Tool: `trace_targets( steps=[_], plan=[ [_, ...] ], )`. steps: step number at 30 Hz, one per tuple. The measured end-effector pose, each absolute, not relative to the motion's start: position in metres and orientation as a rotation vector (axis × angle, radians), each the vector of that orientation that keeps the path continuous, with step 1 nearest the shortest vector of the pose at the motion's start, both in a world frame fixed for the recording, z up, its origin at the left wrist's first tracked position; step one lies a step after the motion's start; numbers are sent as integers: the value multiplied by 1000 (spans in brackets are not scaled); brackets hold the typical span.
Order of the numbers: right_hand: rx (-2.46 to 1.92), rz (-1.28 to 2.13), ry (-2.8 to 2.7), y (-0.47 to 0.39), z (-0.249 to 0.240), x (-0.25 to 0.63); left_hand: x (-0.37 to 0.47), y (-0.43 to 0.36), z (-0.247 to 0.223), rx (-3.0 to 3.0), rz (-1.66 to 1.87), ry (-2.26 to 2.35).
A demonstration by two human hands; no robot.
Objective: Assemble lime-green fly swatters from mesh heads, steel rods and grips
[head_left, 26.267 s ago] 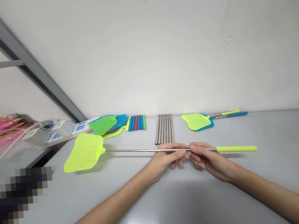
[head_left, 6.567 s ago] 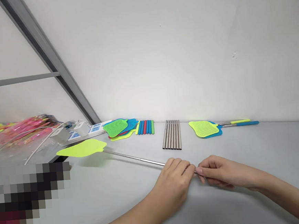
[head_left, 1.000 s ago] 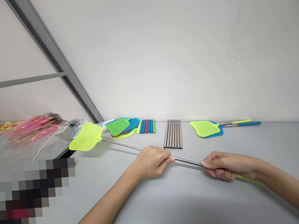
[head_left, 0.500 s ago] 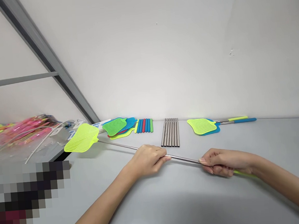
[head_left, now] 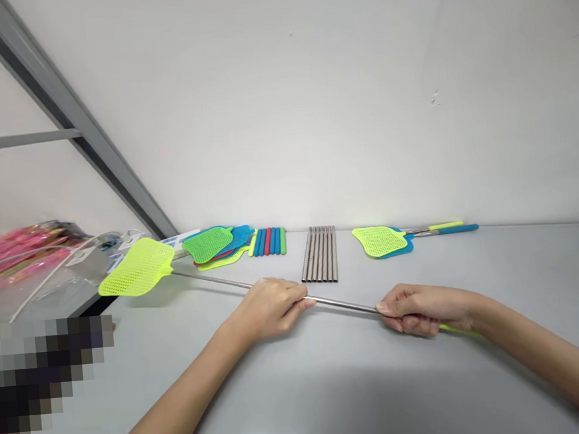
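A yellow fly swatter (head_left: 138, 268) with a long metal rod is held over the grey table, its mesh head at the left. My left hand (head_left: 275, 308) is closed around the middle of the rod. My right hand (head_left: 414, 310) grips the swatter near its handle end; a bit of yellow-green handle shows past the palm. Behind my hands lie a row of metal tubes (head_left: 318, 255), a row of coloured handles (head_left: 267, 242) and a pile of mesh heads (head_left: 209, 245). Two swatters, one yellow (head_left: 380, 242) and one blue (head_left: 458, 229), lie at the right.
The grey table (head_left: 364, 398) runs back to a white wall. At the far left are pink items in clear plastic (head_left: 22, 255), a white box (head_left: 89, 265) and cables. A grey metal frame (head_left: 109, 161) rises at the left.
The whole view has shifted, so things appear slightly further left. Both hands keep their hold on the swatter, with nearly the same spacing.
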State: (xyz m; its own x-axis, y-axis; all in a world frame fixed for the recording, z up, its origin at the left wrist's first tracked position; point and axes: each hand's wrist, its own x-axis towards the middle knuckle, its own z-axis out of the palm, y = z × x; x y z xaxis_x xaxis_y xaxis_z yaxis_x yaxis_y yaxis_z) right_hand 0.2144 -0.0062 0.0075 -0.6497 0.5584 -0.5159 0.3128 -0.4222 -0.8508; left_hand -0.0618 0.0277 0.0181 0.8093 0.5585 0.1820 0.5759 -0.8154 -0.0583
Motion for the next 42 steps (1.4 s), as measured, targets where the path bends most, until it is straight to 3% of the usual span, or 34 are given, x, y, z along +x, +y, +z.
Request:
trace_targets(
  steps=[42],
  plan=[
    [-1296, 2283, -1583, 1, 1, 230, -52, 19, 18, -2810, -276, -1094]
  ],
)
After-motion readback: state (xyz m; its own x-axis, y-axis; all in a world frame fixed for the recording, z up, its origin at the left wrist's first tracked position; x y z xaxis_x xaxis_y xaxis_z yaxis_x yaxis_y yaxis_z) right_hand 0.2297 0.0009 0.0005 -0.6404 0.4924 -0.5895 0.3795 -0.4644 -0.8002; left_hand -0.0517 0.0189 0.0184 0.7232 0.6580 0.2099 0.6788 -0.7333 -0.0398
